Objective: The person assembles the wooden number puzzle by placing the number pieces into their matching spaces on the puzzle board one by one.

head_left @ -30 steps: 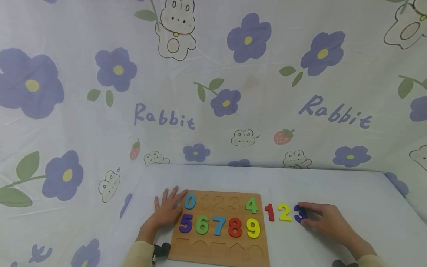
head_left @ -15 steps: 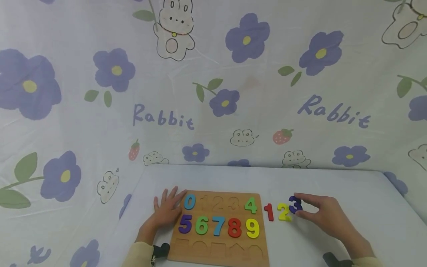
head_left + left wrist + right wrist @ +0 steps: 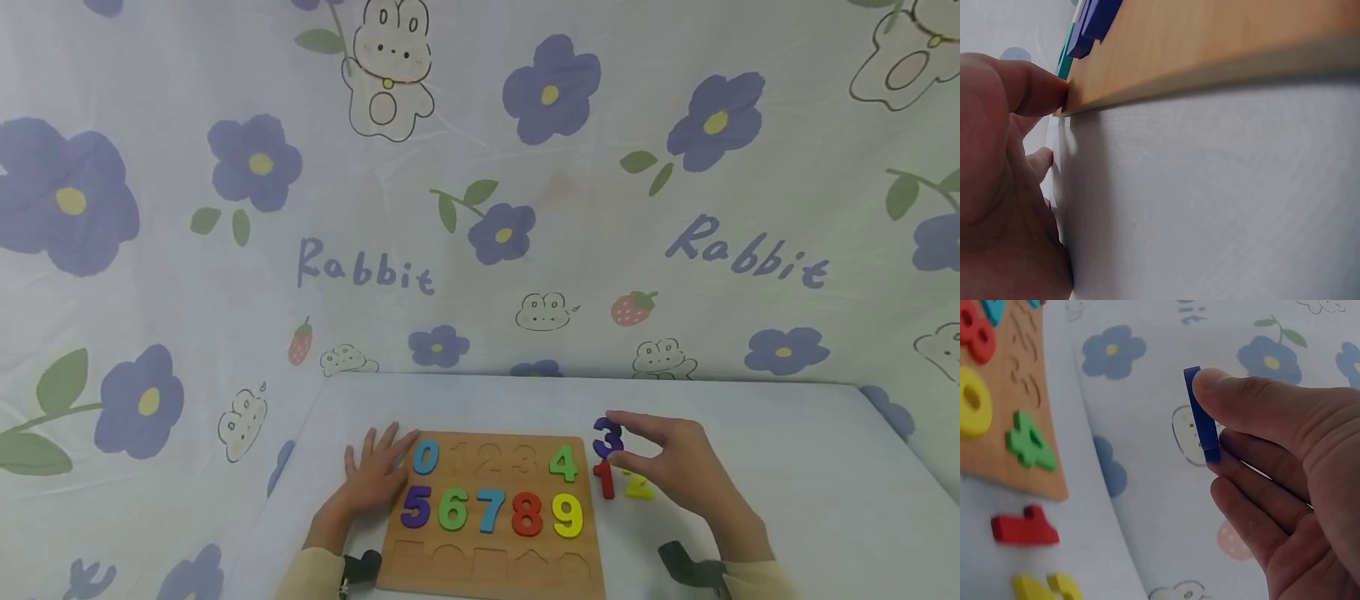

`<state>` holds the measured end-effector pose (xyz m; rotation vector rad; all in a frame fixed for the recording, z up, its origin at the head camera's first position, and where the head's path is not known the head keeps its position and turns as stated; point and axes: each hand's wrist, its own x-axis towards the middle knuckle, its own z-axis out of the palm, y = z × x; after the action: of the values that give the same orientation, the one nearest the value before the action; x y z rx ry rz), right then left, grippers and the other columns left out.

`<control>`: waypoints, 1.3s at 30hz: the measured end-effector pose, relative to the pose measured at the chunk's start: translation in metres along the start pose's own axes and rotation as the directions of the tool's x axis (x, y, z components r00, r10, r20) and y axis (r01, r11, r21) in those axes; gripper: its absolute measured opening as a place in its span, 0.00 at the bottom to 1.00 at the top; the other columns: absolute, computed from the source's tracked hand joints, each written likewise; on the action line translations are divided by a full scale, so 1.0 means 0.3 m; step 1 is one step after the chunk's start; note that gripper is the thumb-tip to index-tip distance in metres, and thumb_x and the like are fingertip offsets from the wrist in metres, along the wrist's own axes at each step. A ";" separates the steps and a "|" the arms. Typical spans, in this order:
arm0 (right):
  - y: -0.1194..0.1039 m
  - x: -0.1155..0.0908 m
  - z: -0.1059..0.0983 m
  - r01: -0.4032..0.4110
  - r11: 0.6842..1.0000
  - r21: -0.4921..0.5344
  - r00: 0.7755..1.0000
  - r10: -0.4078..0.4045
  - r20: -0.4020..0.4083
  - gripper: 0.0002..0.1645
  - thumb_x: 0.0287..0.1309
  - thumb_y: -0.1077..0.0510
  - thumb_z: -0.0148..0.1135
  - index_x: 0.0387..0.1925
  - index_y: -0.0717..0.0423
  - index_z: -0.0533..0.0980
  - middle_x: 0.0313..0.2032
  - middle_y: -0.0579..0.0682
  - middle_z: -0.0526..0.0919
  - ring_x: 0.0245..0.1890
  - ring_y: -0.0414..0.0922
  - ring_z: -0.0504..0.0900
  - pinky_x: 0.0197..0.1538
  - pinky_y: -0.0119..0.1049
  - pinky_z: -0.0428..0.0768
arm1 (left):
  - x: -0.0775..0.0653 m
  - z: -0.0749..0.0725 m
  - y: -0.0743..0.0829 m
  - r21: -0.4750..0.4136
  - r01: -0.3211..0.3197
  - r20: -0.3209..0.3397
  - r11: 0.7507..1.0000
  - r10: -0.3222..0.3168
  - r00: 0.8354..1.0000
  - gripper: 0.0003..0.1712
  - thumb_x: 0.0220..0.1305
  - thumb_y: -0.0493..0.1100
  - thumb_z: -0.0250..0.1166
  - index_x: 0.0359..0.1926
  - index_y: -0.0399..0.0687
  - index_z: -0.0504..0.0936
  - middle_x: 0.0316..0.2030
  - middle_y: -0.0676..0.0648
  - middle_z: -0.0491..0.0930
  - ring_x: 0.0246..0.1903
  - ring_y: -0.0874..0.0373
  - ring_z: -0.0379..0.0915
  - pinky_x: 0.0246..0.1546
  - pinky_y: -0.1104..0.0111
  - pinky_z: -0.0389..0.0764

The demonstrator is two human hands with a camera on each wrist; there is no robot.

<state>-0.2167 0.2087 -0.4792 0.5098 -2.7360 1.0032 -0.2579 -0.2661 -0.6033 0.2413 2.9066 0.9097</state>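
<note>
Between thumb and forefinger, my right hand pinches a dark blue number 3, lifted above the table just right of the board. In the right wrist view the blue 3 shows edge-on. My left hand rests at the upper left edge of the wooden number board; in the left wrist view its thumb touches the board's edge. Below the held 3 lie a red number 1 and a yellow number 2, the latter partly hidden by my right hand.
Colored numbers sit in the board, among them a blue 0, a green 4 and a yellow 9. Its top row shows bare 1, 2 and 3 recesses, the bottom row bare shape recesses. A flowered cloth hangs behind the white table.
My right hand has lifted the blue 3 from the table beside the yellow 2 and carried it left, over the red 1. The left hand stays at the board's edge.
</note>
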 end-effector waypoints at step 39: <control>-0.082 0.157 0.335 0.009 0.988 0.156 0.983 -0.038 0.180 0.30 0.62 0.53 0.81 0.65 0.49 0.86 0.61 0.47 0.91 0.67 0.56 0.87 0.70 0.58 0.83 | -0.005 0.000 0.009 0.003 0.000 -0.018 1.000 0.000 1.000 0.38 0.73 0.44 0.56 0.84 0.58 0.68 0.88 0.35 0.50 0.86 0.25 0.29 0.76 0.23 0.22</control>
<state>-0.2561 0.1136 -0.5272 0.6897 -2.8147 1.2275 -0.2562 -0.2644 -0.6017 0.2345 2.9242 0.9124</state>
